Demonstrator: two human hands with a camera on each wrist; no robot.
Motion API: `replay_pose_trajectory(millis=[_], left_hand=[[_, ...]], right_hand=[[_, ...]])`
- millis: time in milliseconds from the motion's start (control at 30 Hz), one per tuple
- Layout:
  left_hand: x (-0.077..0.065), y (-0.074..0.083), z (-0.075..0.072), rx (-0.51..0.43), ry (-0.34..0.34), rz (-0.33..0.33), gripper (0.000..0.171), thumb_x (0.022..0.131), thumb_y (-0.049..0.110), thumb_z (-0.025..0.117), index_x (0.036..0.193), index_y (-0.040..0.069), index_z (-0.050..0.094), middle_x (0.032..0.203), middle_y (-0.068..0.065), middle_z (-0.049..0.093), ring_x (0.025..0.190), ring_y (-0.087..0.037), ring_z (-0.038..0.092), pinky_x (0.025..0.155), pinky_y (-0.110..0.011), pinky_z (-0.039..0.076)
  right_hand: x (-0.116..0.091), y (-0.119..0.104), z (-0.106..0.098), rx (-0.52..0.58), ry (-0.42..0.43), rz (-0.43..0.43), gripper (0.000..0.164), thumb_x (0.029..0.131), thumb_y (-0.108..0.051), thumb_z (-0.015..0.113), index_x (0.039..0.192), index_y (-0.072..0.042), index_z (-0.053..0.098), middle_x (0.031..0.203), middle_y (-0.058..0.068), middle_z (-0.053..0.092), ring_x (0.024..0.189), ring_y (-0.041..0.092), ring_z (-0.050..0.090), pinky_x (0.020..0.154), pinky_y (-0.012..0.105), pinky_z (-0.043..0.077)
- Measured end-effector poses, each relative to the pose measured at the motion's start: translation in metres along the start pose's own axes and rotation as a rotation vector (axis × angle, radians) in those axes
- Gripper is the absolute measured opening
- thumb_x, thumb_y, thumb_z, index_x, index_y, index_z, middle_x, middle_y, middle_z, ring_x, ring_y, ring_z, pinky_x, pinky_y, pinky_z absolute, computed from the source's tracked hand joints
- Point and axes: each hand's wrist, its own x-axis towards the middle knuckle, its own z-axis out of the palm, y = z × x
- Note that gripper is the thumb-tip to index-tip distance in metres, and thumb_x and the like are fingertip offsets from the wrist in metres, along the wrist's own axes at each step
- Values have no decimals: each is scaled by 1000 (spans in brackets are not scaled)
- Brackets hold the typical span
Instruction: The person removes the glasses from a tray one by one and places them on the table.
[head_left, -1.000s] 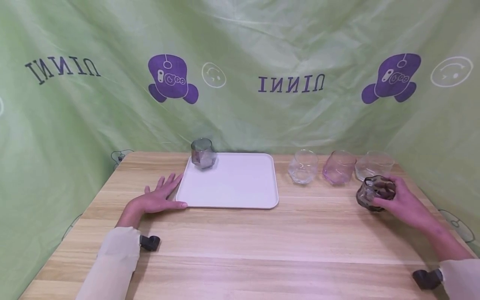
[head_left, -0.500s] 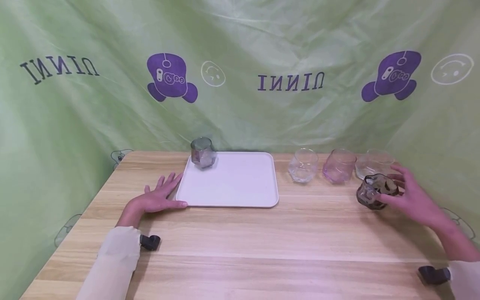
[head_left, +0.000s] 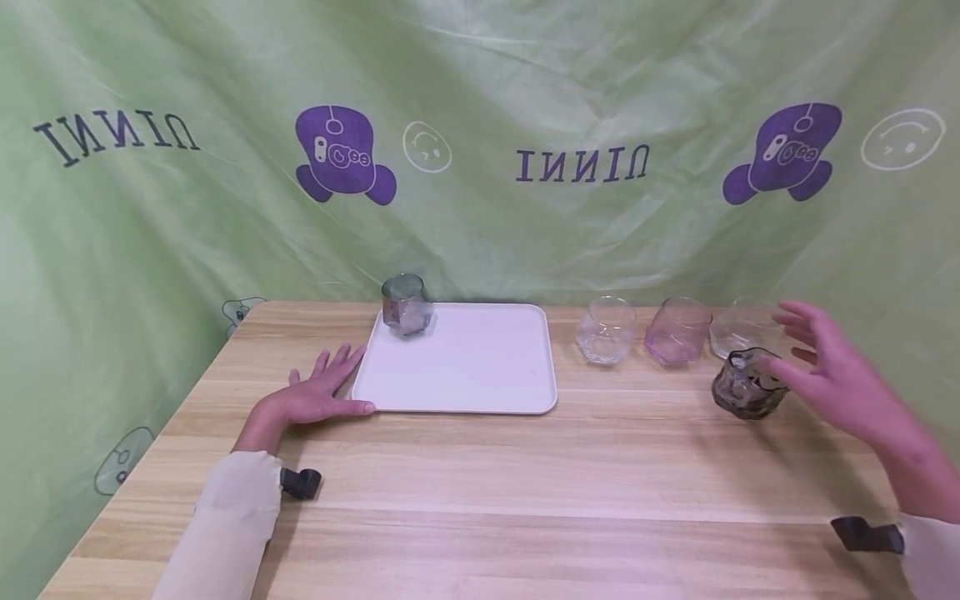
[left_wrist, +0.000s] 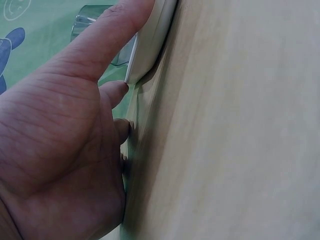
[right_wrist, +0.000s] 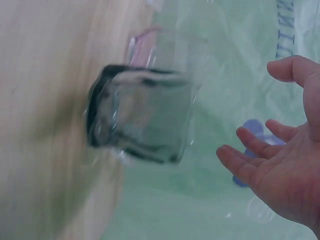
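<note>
My left hand lies with spread fingers at the left edge of a white tray, its thumb along the near left corner. A grey-tinted glass stands upright on the tray's far left corner. On the right, a dark smoky glass stands upright on the table. Just right of it is my right hand, fingers extended and spread. In the right wrist view, a gap shows between those fingers and the dark glass. The left wrist view shows the left fingertips right at the tray's rim.
Behind the dark glass, a row of glasses lines the far right of the wooden table: a clear one, a pink one and another clear one. A green printed cloth hangs behind the table.
My right hand has let go of the dark smoky glass and drawn back up and to the right, its fingers opening. The glass stays standing there. My left hand keeps its place by the tray.
</note>
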Motion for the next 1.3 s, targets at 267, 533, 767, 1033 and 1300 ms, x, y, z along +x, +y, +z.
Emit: replay_pose_trajectory(millis=[267, 533, 767, 1033, 1300], left_hand=[[-1, 0, 0, -1, 3, -2, 111, 90, 62, 69, 167, 16, 3, 169, -25, -10, 150, -51, -18, 103, -80, -18], [-1, -1, 0, 7, 4, -4, 111, 90, 62, 69, 167, 16, 4, 169, -25, -9, 150, -51, -18, 103, -80, -17], [-1, 0, 0, 9, 5, 0, 111, 90, 62, 69, 167, 16, 4, 168, -25, -9, 150, -51, -18, 103, -81, -17], [0, -1, -1, 25, 2, -1, 111, 90, 63, 68, 167, 15, 4, 169, -25, -9, 150, -51, -17, 103, -81, -17], [1, 0, -1, 17, 2, 0, 111, 90, 63, 68, 167, 14, 5, 169, -25, -9, 150, -51, -17, 103, -80, -18]], right_hand=[[10, -25, 20, 2, -44, -31, 76, 99, -8, 70, 159, -2, 24, 154, 35, 33, 134, 56, 36, 93, -1, 30], [21, -39, 49, 12, -55, -147, 75, 95, -1, 72, 156, 5, 28, 150, 35, 37, 129, 59, 41, 91, 0, 33], [30, -53, 77, 8, -81, -183, 74, 93, -6, 76, 154, 1, 35, 153, 26, 40, 130, 49, 47, 102, 37, 50], [39, -68, 111, 37, -110, -250, 75, 91, -6, 78, 154, -2, 38, 151, 26, 43, 128, 47, 50, 98, 63, 49], [56, -77, 148, 97, -133, -274, 74, 88, 0, 77, 151, 4, 39, 151, 25, 43, 129, 46, 49, 98, 60, 51]])
